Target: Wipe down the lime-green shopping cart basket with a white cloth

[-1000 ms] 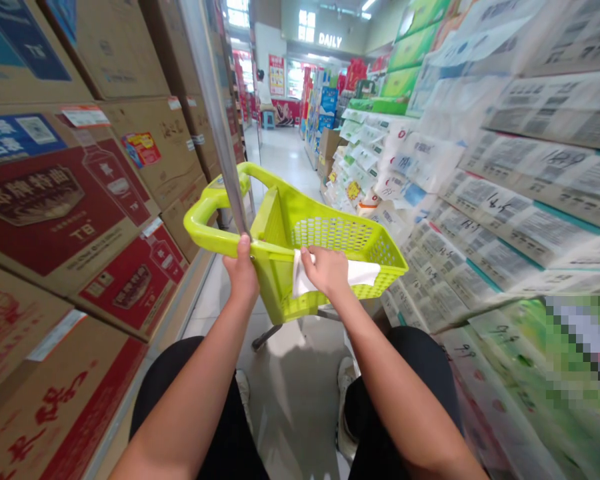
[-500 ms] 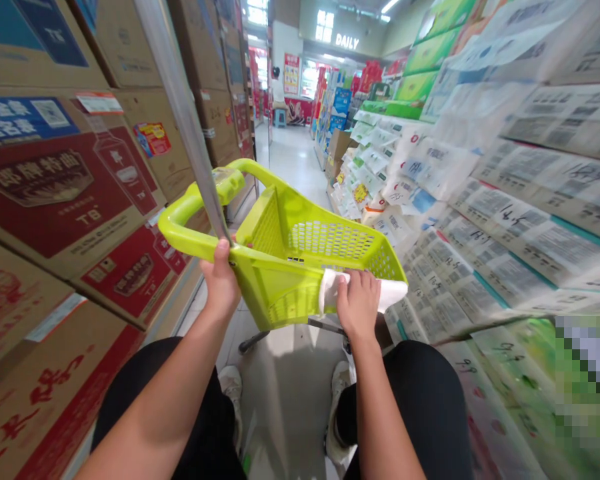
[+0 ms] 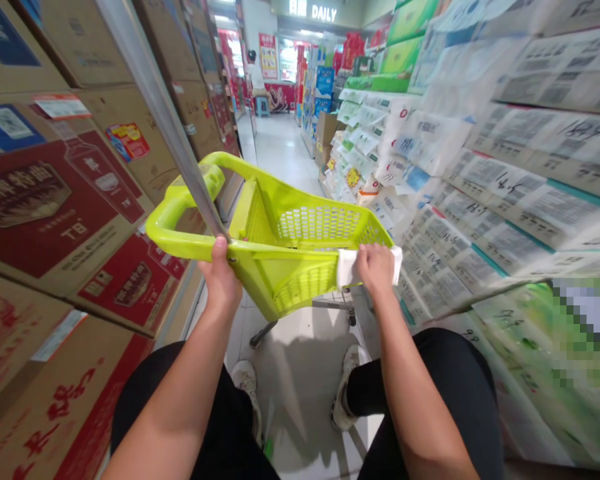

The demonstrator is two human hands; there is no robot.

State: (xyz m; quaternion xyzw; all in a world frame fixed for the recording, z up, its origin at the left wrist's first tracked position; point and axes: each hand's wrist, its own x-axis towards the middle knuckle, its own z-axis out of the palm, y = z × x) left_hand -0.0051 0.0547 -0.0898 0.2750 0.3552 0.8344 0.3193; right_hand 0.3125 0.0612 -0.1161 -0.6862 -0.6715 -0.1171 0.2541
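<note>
A lime-green shopping cart (image 3: 305, 267) stands crosswise in front of my knees, its basket sides pierced with slots. My left hand (image 3: 221, 272) is closed around the near rim beside the handle, the thumb up against the foot of a metal pole (image 3: 165, 120). My right hand (image 3: 377, 267) grips a white cloth (image 3: 349, 268) folded over the near rim towards the cart's far right corner. The fingers of that hand bend over the rim and press the cloth against it. Some left fingertips are hidden behind the rim.
Stacked cardboard cartons (image 3: 55, 193) wall the left side. Packs of tissue paper (image 3: 525, 193) are piled along the right. Ahead, a tiled aisle (image 3: 280, 143) leads to a person (image 3: 256, 73) near a blue stool (image 3: 262, 105). A cart wheel (image 3: 351, 319) rests near my right shoe (image 3: 346, 393).
My right hand has moved up and slightly right along the rim with the cloth, its fingers now more curled. My left hand keeps its hold. The view has shifted a little.
</note>
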